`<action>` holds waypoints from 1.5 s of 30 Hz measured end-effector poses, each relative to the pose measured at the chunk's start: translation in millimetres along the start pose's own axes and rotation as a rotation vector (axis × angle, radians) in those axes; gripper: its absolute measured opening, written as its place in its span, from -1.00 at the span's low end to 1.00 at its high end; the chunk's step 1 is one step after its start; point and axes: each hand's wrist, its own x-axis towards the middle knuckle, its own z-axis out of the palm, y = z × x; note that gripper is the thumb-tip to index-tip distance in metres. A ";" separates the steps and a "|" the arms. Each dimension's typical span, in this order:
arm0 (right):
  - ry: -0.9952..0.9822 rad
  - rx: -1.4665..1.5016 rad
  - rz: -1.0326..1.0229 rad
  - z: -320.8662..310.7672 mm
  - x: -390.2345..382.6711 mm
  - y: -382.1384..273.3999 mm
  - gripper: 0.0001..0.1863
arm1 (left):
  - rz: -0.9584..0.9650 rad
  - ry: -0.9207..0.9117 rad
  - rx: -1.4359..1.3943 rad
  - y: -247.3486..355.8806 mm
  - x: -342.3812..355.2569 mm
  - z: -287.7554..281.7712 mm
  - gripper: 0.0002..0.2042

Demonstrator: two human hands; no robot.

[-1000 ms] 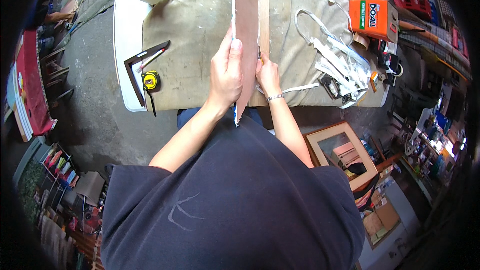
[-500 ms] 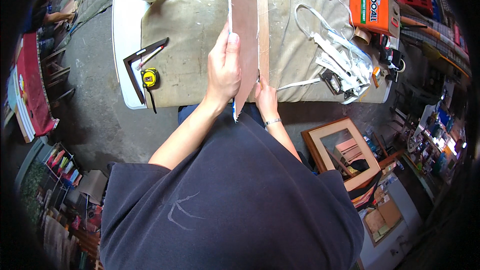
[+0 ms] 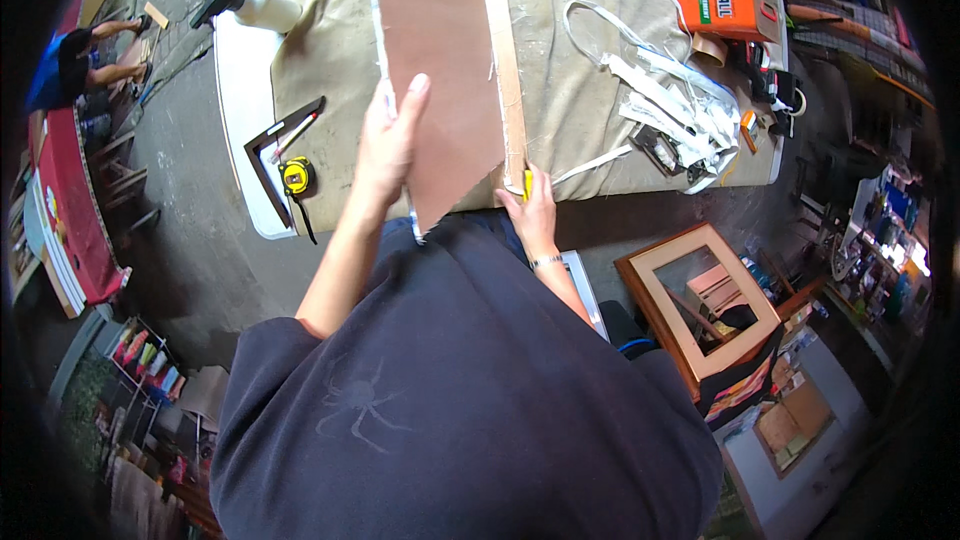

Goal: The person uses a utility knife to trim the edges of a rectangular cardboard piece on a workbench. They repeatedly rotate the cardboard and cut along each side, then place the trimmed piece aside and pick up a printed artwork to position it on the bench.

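My left hand [image 3: 385, 145] is closed on the left edge of a long brown sheet [image 3: 440, 60], whose white edge runs beside my fingers. The sheet's lower end is cut at a slant and hangs over the table's front edge. To its right lies a pale wood strip [image 3: 505, 60]. My right hand [image 3: 535, 205] grips a yellow-handled tool [image 3: 528, 185], probably a knife, at that strip's lower end; its blade is not clear. A white strip [image 3: 590, 165] trails off to the right of this hand.
On the padded table [image 3: 330, 60] are a spray bottle [image 3: 265, 12], metal square [image 3: 260, 170], tape measure [image 3: 298, 178], tangled white strips [image 3: 690, 120] and orange box [image 3: 725, 2]. A framed panel [image 3: 655, 285] stands below right. Another person's legs [image 3: 115, 70] appear far left.
The sheet has tipped leftward, showing more of its brown face, with my left hand moving left along with it. My right hand has moved lower, revealing more of the yellow handle.
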 end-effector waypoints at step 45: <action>0.772 -0.196 0.018 -300.3 194.0 172.3 -0.74 | -0.038 0.087 -0.077 -12.9 -27.5 -31.7 -0.69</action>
